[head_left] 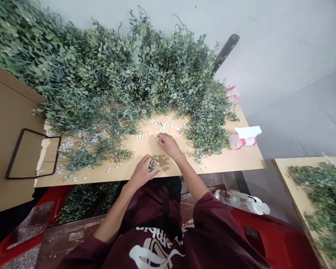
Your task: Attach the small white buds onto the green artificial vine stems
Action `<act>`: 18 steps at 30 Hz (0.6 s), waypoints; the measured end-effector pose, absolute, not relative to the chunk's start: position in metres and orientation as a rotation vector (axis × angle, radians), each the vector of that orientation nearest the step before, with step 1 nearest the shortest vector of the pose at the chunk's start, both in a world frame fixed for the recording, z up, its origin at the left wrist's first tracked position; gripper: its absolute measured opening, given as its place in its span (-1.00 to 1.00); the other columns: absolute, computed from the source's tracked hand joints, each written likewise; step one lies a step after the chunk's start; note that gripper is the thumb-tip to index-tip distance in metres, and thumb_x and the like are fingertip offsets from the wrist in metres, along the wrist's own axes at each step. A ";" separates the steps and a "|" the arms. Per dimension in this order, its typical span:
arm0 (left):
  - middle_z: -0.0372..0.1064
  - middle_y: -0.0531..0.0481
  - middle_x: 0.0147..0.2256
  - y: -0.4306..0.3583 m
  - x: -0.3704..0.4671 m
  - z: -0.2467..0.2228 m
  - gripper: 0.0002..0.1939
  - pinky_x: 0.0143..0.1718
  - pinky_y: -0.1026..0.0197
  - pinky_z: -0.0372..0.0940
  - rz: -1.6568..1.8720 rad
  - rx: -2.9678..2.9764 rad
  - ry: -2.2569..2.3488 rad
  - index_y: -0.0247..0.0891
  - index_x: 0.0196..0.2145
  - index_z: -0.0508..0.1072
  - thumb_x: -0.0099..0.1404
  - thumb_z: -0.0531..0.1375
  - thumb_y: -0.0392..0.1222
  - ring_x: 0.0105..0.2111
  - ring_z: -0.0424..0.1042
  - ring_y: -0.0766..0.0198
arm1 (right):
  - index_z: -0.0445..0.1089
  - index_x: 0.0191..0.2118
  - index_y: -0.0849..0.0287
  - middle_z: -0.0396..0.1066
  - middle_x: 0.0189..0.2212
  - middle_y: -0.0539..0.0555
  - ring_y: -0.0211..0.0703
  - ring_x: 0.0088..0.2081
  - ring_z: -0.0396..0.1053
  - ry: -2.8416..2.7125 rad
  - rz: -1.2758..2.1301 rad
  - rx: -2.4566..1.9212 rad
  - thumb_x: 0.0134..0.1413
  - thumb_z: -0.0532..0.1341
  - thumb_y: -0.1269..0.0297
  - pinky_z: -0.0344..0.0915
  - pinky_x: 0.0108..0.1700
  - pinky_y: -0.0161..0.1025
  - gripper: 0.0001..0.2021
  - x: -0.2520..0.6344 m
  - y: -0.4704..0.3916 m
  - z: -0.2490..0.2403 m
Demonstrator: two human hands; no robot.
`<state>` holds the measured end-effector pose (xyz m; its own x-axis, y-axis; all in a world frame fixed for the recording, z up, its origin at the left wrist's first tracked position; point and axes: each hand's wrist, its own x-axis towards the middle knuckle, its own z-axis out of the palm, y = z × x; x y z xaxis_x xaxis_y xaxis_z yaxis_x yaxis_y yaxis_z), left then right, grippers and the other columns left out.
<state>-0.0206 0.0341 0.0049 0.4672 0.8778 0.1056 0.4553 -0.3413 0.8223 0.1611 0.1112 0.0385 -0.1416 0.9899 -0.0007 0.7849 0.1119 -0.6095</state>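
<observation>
My left hand [142, 171] is closed around a small artificial leaf sprig [153, 163] near the table's front edge, and a white dot shows at the sprig. Farther forward and to the right, my right hand [169, 145] has its fingers pinched together just above the tabletop. Whatever is between those fingertips is too small to make out. Beyond it lie many small white round pieces [164, 126], scattered over the wooden table [140, 147]. A large heap of artificial greenery [145, 71] covers the table's back, with looser sprigs [92, 151] on the left.
A cardboard box [14, 130] and a black wire frame [32, 177] stand at the left. To the right are a tissue pack [243, 139], a plastic bottle [238, 201] on a red stool [280, 235], and another board with greenery [322, 198]. A dark bar [226, 52] leans behind the heap.
</observation>
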 end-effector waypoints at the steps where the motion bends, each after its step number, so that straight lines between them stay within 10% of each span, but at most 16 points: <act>1: 0.23 0.02 -0.28 0.034 -0.021 0.004 -0.78 -0.21 0.21 0.25 0.739 1.955 1.112 -0.23 -0.31 0.26 0.31 0.20 -0.06 -0.28 0.32 0.24 | 0.43 -0.15 0.18 0.43 -0.25 0.12 -0.11 -0.23 0.35 -2.025 0.636 -1.771 0.15 0.10 0.49 0.20 -0.18 -0.25 -0.78 0.158 0.116 0.038; 10: 0.37 -0.10 -0.06 0.040 -0.012 -0.004 -0.78 0.02 0.12 0.27 0.898 1.809 1.195 -0.22 -0.08 0.35 0.31 0.13 -0.27 -0.04 0.39 0.15 | 0.34 -0.33 0.15 0.41 -0.35 0.05 -0.17 -0.32 0.33 -1.897 0.656 -1.768 0.17 0.10 0.39 0.19 -0.28 -0.28 -0.89 0.166 0.094 0.034; 18: 0.48 0.03 -0.30 0.038 -0.014 -0.002 -0.85 -0.26 0.21 0.33 0.816 1.712 1.259 -0.17 -0.17 0.38 0.31 0.16 -0.13 -0.32 0.46 0.21 | 0.41 -0.32 0.20 0.46 -0.54 0.00 -0.29 -0.54 0.39 -1.169 1.516 -1.314 0.05 0.31 0.07 0.25 -0.50 -0.38 -0.73 0.177 0.044 0.020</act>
